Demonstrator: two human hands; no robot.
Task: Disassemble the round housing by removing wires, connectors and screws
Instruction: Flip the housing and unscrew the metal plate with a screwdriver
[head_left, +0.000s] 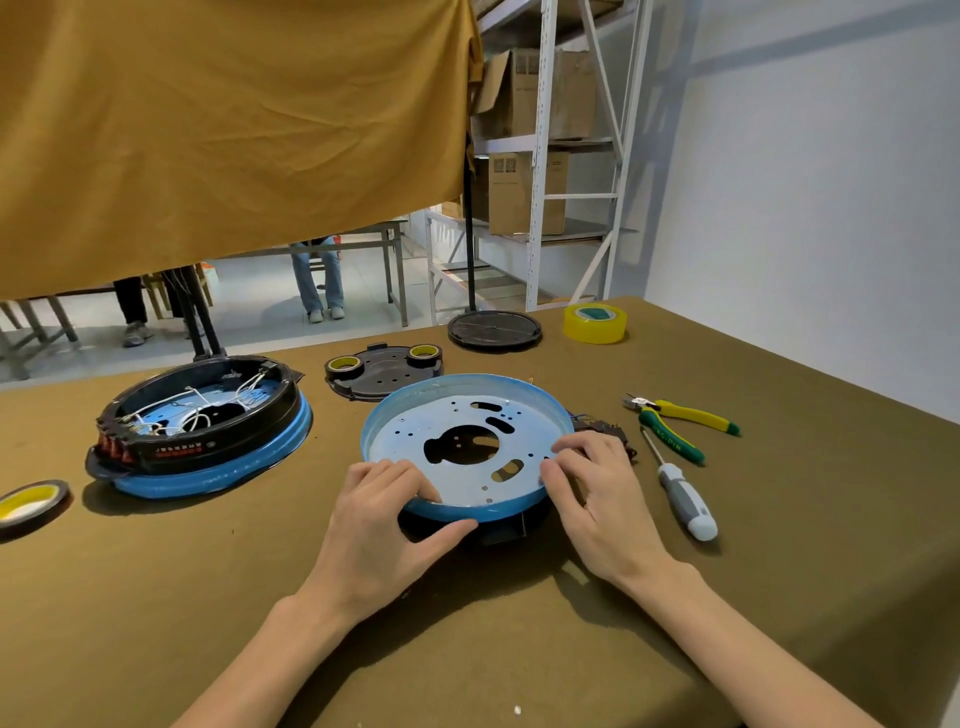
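Both hands hold the blue round housing (467, 441) in the middle of the worktop (779, 519). Left hand (384, 525) pinches its near rim to keep it steady; right hand (597, 488) curls its grip over the right rim. Screwdriver (680, 493) lies close for screws.

Screwdriver (687, 501) just beside right hand (597, 499)
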